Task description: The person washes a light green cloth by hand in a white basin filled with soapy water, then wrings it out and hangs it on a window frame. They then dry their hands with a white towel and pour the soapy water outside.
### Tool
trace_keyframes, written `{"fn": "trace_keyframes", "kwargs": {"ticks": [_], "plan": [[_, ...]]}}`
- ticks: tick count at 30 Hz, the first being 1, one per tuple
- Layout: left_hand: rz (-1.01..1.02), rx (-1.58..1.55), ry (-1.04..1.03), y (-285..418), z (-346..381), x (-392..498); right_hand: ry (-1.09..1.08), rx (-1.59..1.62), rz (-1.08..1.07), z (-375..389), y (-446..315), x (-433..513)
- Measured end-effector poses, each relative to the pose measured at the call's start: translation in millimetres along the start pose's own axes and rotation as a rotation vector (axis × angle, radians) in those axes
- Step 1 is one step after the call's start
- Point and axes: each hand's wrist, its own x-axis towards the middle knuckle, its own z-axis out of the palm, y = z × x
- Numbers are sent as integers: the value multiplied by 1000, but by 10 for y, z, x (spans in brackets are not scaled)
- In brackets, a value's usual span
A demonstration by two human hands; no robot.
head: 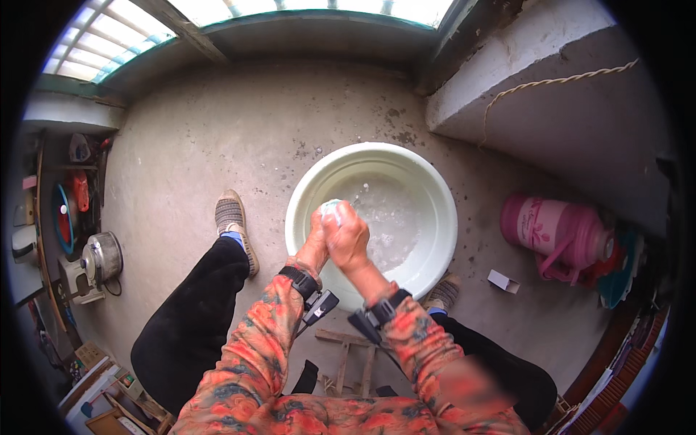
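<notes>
A large pale green plastic basin (443, 228) stands on the floor between my feet, with cloudy, sudsy water (389, 217) in it. Above its left half my two hands are pressed together around a small, wet, whitish cloth (331, 207), most of which my fingers hide. My left hand (315, 239) is on the left side of the bundle, partly covered by the other hand. My right hand (348, 234) closes over it from the right. Each wrist bears a black strap with a small device.
A pink thermos flask (560, 228) and a small white box (503, 281) are on the floor at the right. Low at the left is a metal kettle (103, 255). A wooden frame (342, 340) lies near me. A twisted cord (565, 80) hangs at the upper right.
</notes>
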Motion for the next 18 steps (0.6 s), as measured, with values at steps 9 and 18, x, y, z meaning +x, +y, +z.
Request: {"fn": "trace_keyframes", "kwargs": {"ticks": [9, 18], "plan": [[230, 866, 304, -33, -307, 198, -4, -470, 300, -727, 1194, 406], [145, 1086, 253, -145, -329, 76, -322, -311, 51, -190, 858, 314]]}}
